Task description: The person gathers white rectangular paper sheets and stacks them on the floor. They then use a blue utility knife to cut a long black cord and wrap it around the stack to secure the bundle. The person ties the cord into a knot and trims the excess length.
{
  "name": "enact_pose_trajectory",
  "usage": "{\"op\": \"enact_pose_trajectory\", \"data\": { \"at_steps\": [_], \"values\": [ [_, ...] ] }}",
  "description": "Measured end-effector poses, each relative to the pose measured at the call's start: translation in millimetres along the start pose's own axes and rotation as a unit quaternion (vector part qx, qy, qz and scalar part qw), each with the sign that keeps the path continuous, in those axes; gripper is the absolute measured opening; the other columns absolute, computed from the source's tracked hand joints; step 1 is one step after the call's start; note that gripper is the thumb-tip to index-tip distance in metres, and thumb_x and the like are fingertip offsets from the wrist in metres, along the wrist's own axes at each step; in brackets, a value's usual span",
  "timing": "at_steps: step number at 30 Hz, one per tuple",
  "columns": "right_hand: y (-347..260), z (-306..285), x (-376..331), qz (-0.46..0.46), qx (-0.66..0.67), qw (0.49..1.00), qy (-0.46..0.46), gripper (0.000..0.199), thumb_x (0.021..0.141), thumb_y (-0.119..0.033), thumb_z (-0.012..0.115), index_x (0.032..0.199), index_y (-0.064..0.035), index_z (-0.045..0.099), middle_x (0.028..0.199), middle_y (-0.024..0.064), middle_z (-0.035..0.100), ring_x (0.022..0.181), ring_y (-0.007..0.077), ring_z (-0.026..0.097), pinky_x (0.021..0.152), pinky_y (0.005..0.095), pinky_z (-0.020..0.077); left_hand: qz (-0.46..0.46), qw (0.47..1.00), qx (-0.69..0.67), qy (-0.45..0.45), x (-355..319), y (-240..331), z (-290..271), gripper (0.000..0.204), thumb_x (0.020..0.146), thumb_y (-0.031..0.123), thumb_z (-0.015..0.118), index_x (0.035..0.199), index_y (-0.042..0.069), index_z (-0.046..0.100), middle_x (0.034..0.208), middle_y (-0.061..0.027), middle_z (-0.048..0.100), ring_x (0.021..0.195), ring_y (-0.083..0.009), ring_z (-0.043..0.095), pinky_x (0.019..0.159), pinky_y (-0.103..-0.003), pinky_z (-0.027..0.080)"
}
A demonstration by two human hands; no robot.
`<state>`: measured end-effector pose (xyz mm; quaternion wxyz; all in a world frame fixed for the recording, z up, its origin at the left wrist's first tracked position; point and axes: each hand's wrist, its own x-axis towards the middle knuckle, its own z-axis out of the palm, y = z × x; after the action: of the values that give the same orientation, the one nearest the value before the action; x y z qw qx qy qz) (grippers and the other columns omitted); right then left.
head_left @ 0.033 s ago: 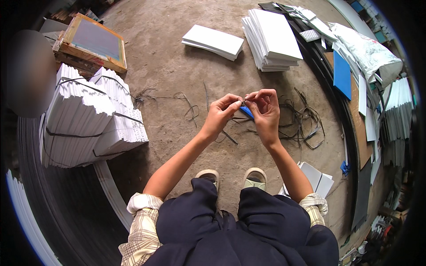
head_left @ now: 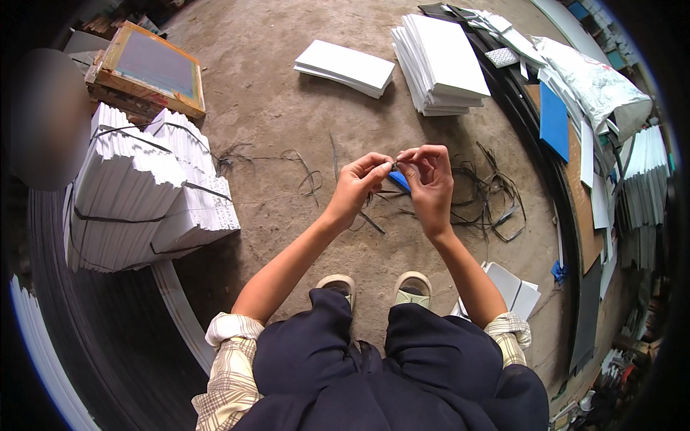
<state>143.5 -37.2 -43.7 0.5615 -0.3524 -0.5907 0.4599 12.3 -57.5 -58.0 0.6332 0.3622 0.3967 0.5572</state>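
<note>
My left hand [head_left: 357,188] and my right hand [head_left: 431,185] are raised together over the dirt floor, fingertips meeting. Both pinch a small dark strap piece [head_left: 394,164] between thumb and forefinger; it is too small to make out further. A blue piece [head_left: 400,181] shows just below the fingers, between the hands; I cannot tell whether it is held or lies on the floor. Loose black straps [head_left: 492,195] lie tangled on the ground right behind my right hand. My two shoes [head_left: 338,284] stand below the hands.
Strapped bundles of white sheets [head_left: 144,194] stand at the left, with a wooden-framed screen [head_left: 151,68] behind them. Two white sheet stacks [head_left: 345,66] [head_left: 440,65] lie farther off. A blue sheet [head_left: 553,118] and mixed boards line the right edge. White pieces [head_left: 514,287] lie by my right foot.
</note>
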Motion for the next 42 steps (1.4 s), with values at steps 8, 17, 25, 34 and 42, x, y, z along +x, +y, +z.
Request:
{"op": "enact_pose_trajectory", "data": {
  "at_steps": [8, 17, 25, 34, 42],
  "values": [
    [7.1, 1.1, -5.6, -0.135, -0.136, 0.981, 0.019, 0.022, 0.078, 0.002, 0.061, 0.089, -0.0037, 0.043, 0.089, 0.0094, 0.06, 0.084, 0.0154, 0.06, 0.07, 0.0266, 0.0484, -0.005, 0.998, -0.014, 0.06, -2.6, -1.7, 6.8, 0.015, 0.084, 0.019, 0.06, 0.091, 0.006, 0.06, 0.063, 0.0093, 0.043, 0.053, 0.0001, 0.031, 0.049, -0.017, 0.026],
    [2.4, -6.8, -1.6, -0.118, -0.175, 0.977, 0.022, 0.021, 0.08, 0.004, 0.057, 0.086, -0.0026, 0.038, 0.081, 0.0098, 0.053, 0.071, 0.0158, 0.054, 0.062, 0.0279, 0.0456, 0.066, 0.989, 0.087, 0.098, -6.9, -1.9, 10.8, 0.013, 0.084, 0.014, 0.06, 0.083, 0.001, 0.061, 0.069, 0.0038, 0.055, 0.06, -0.0013, 0.044, 0.052, -0.017, 0.034],
    [-8.8, -20.9, 2.1, -0.111, -0.244, 0.963, -0.043, 0.017, 0.081, 0.003, 0.055, 0.089, -0.001, 0.04, 0.086, 0.0102, 0.049, 0.07, 0.018, 0.051, 0.065, 0.0292, 0.0436, 0.13, 0.956, 0.228, 0.131, 1.8, -2.8, -1.7, 0.016, 0.082, 0.019, 0.062, 0.081, 0.002, 0.061, 0.063, 0.0045, 0.052, 0.054, -0.0008, 0.038, 0.047, -0.018, 0.031],
    [-10.6, -31.3, 9.5, -0.005, -0.267, 0.955, -0.129, 0.024, 0.079, -0.011, 0.063, 0.097, -0.0018, 0.051, 0.086, 0.0088, 0.054, 0.073, 0.0194, 0.057, 0.066, 0.0303, 0.0473, 0.03, 0.986, 0.144, 0.082, 4.4, -3.3, -10.1, 0.018, 0.086, 0.023, 0.058, 0.085, 0.005, 0.06, 0.06, 0.0088, 0.044, 0.052, 0.0001, 0.032, 0.046, -0.017, 0.024],
    [-11.0, -23.5, 10.6, 0.051, -0.196, 0.974, -0.098, 0.016, 0.078, -0.012, 0.064, 0.09, -0.0026, 0.062, 0.084, 0.007, 0.06, 0.069, 0.0142, 0.06, 0.06, 0.0261, 0.0478, -0.054, 0.993, 0.069, 0.076, 2.7, -2.6, -5.7, 0.018, 0.086, 0.025, 0.057, 0.084, 0.007, 0.06, 0.059, 0.0098, 0.038, 0.05, 0.0001, 0.028, 0.045, -0.017, 0.022]
  ]
}}
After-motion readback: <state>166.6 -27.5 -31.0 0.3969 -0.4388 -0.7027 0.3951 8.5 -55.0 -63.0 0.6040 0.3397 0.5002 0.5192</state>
